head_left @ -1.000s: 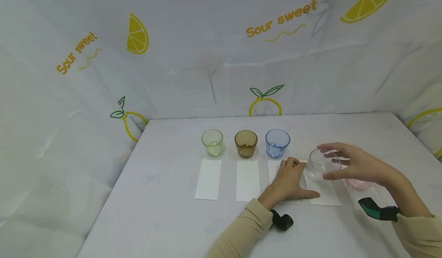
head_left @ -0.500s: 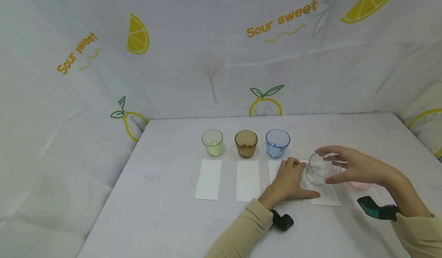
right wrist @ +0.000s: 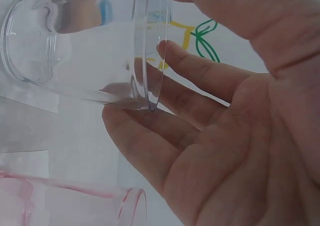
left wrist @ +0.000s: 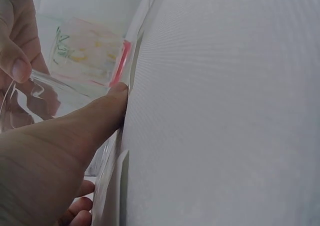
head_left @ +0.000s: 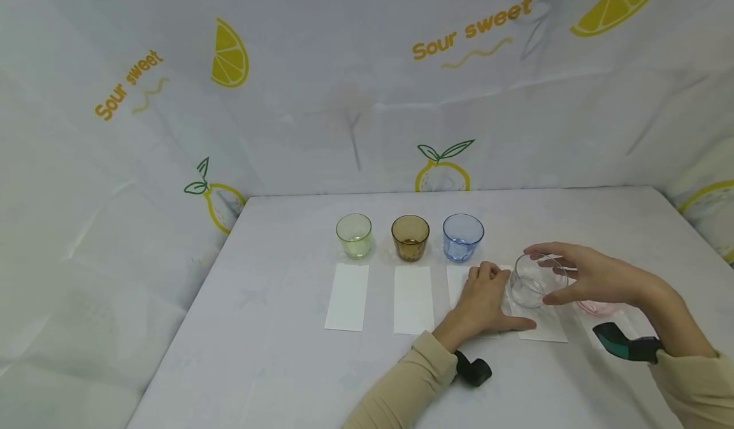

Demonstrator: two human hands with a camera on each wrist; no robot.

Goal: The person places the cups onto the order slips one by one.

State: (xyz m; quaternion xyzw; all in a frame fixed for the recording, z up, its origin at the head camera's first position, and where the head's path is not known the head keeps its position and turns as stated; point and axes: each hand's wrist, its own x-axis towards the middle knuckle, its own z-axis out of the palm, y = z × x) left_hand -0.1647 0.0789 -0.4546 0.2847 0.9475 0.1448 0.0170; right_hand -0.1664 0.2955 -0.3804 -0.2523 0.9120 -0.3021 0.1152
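My right hand (head_left: 608, 279) holds a clear glass (head_left: 526, 289) near its rim, thumb on the near side and fingers on the far side. The glass is at a white card (head_left: 547, 328), its base low over or on the card's upper part. My left hand (head_left: 482, 301) rests beside it with thumb and fingers spread, the thumb touching that card and the palm covering part of another card (head_left: 457, 282). A pink glass (right wrist: 75, 201) stands near my right hand, largely hidden by it in the head view.
Green (head_left: 354, 236), brown (head_left: 410, 238) and blue (head_left: 462, 238) glasses stand in a row at the back. White cards (head_left: 346, 297) lie in front of them, another (head_left: 413, 299) below the brown glass. A lemon-printed curtain (head_left: 321, 85) hangs behind the table.
My right hand has lowered the clear glass slightly toward the card, mostly in the first half second. My left hand keeps its place. The head view has shifted a little.
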